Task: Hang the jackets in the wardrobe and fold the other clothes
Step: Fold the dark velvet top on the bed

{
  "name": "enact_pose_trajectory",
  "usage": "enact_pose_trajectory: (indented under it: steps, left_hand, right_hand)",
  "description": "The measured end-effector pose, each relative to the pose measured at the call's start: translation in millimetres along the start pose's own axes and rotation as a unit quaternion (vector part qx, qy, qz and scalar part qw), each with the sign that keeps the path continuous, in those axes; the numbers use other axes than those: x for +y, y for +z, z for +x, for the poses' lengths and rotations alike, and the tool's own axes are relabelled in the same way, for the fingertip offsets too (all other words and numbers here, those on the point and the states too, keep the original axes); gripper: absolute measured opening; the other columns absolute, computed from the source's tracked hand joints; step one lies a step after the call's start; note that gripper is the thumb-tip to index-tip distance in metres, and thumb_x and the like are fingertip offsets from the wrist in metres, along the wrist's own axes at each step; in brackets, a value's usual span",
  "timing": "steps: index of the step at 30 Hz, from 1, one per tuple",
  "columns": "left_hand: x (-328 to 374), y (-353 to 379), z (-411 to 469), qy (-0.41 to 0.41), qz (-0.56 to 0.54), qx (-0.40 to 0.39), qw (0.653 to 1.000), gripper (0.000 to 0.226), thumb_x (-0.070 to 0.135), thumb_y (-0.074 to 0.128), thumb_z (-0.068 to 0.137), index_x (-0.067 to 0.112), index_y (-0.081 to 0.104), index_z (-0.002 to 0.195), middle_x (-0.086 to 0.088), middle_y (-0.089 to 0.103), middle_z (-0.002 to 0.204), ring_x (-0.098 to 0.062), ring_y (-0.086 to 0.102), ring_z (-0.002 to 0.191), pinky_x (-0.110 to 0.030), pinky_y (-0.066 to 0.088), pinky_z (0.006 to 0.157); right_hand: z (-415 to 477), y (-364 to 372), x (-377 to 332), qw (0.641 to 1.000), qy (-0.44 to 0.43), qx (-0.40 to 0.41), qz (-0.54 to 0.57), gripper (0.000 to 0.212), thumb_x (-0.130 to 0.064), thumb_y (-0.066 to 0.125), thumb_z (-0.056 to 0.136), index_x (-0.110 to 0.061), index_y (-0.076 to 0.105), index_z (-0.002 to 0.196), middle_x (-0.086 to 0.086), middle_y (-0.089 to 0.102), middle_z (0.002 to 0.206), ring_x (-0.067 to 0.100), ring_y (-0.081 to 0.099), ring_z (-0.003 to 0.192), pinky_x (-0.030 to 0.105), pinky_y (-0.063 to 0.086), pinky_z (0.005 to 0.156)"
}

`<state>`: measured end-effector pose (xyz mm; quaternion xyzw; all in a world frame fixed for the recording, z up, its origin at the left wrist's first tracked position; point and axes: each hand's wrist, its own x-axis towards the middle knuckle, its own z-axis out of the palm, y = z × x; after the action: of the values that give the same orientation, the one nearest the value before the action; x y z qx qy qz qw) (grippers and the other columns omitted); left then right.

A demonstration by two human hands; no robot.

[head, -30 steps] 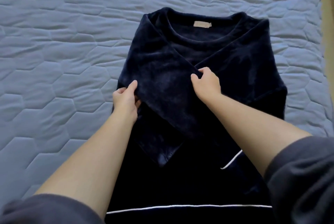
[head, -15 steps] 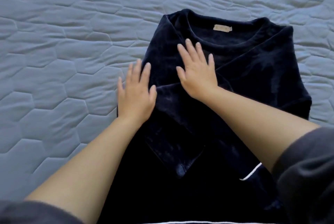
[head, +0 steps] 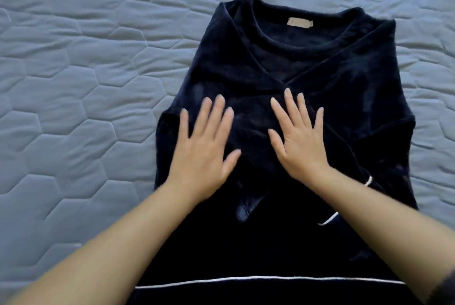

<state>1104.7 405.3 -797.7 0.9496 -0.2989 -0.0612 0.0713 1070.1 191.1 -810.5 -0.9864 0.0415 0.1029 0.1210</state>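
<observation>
Your left hand (head: 200, 154) & right hand (head: 299, 142) have let go the sleeves; both now flat, open, pressing the navy top (head: 344, 97) below its neck label (head: 300, 24); sleeves crossed, body fold next.

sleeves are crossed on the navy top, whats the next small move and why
Probably take the white-piped hem and fold it up toward the collar label. Both sleeves already lie crossed over the navy top, and the left hand and right hand rest flat and open on them.

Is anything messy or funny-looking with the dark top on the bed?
Nothing stands out. The dark top lies flat on the quilt, sleeves crossed, with the left hand and right hand flat on it.
</observation>
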Motion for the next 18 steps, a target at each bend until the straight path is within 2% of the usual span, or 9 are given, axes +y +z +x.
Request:
enact_pose_trajectory:
  steps: [3,6,8,10,11,13,16,17,18]
  left_hand:
    - [9.1,17.6,-32.7,0.021,0.038,-0.086,0.995,0.074,0.045,0.044,0.085,0.013,0.025,0.149,-0.009,0.019,0.158,-0.028,0.021,0.144,-0.057,0.023,0.111]
    - [11.9,15.0,-36.3,-0.018,0.035,-0.084,0.996,0.065,0.036,0.05,0.082,0.011,0.041,0.141,-0.014,0.04,0.147,-0.033,0.041,0.133,-0.055,0.035,0.103]
    - [24.6,5.5,-29.6,-0.021,0.007,-0.044,0.999,0.042,0.03,0.054,0.079,0.009,0.058,0.116,-0.011,0.058,0.119,-0.032,0.057,0.107,-0.046,0.043,0.089]
    - [39.8,-9.1,-22.3,-0.116,-0.101,-0.047,0.987,0.02,0.031,0.049,0.084,0.015,0.06,0.09,-0.002,0.061,0.091,-0.026,0.058,0.082,-0.039,0.045,0.073]
    - [45.9,-15.4,-18.2,-0.194,-0.165,-0.071,0.964,0.018,0.032,0.049,0.087,0.017,0.058,0.084,0.0,0.061,0.087,-0.024,0.058,0.08,-0.037,0.045,0.071]
    - [50.0,-19.2,-12.1,-0.317,-0.226,-0.082,0.917,0.015,0.031,0.056,0.086,0.017,0.06,0.09,-0.003,0.063,0.098,-0.024,0.058,0.089,-0.035,0.046,0.076]
    - [52.3,-20.7,-11.0,-0.413,-0.184,0.003,0.892,0.051,0.026,0.069,0.08,0.012,0.048,0.124,-0.014,0.047,0.126,-0.034,0.048,0.113,-0.044,0.041,0.092]
    - [53.3,-20.3,-13.7,-0.478,-0.242,0.003,0.844,0.062,0.027,0.072,0.078,0.011,0.042,0.13,-0.016,0.044,0.13,-0.035,0.047,0.115,-0.044,0.041,0.095]
    - [55.2,-16.4,-18.2,-0.546,-0.333,-0.009,0.768,0.069,0.029,0.074,0.077,0.01,0.037,0.132,-0.015,0.045,0.13,-0.034,0.05,0.111,-0.043,0.043,0.094]
  right_hand:
    - [-41.8,4.9,24.0,0.996,0.078,-0.028,0.022,0.06,-0.05,0.025,0.095,-0.031,0.012,0.151,-0.005,-0.004,0.16,0.018,-0.008,0.147,0.054,-0.002,0.115]
    - [-72.9,-1.5,49.3,0.972,0.221,-0.012,0.081,0.061,-0.045,0.037,0.096,-0.027,0.016,0.151,-0.002,0.007,0.16,0.019,0.006,0.147,0.052,0.01,0.115]
    - [-88.5,-11.8,62.8,0.952,0.288,0.007,0.104,0.06,-0.042,0.046,0.094,-0.021,0.026,0.147,0.003,0.027,0.153,0.023,0.029,0.138,0.05,0.026,0.108]
    - [-99.9,-20.8,76.1,0.93,0.34,-0.017,0.138,0.052,-0.043,0.052,0.091,-0.019,0.042,0.136,0.005,0.047,0.135,0.025,0.046,0.122,0.045,0.037,0.099]
    - [-103.4,-26.0,82.8,0.915,0.362,-0.04,0.172,0.045,-0.043,0.056,0.088,-0.019,0.05,0.127,0.003,0.055,0.123,0.023,0.053,0.113,0.04,0.042,0.092]
    - [-105.0,-38.4,96.9,0.883,0.386,-0.089,0.254,0.029,-0.04,0.063,0.084,-0.022,0.059,0.106,-0.002,0.063,0.094,0.017,0.06,0.09,0.031,0.044,0.074]
    - [-102.9,-54.7,116.2,0.873,0.364,-0.144,0.29,0.016,-0.033,0.067,0.081,-0.02,0.063,0.089,-0.003,0.061,0.076,0.014,0.059,0.072,0.024,0.042,0.06]
    - [-102.2,-58.1,120.9,0.876,0.357,-0.145,0.291,0.017,-0.033,0.067,0.081,-0.017,0.065,0.087,-0.002,0.061,0.074,0.014,0.059,0.071,0.024,0.042,0.06]
    - [-101.2,-59.5,124.7,0.878,0.35,-0.145,0.292,0.022,-0.033,0.067,0.081,-0.012,0.066,0.086,-0.001,0.06,0.073,0.015,0.058,0.069,0.026,0.042,0.06]
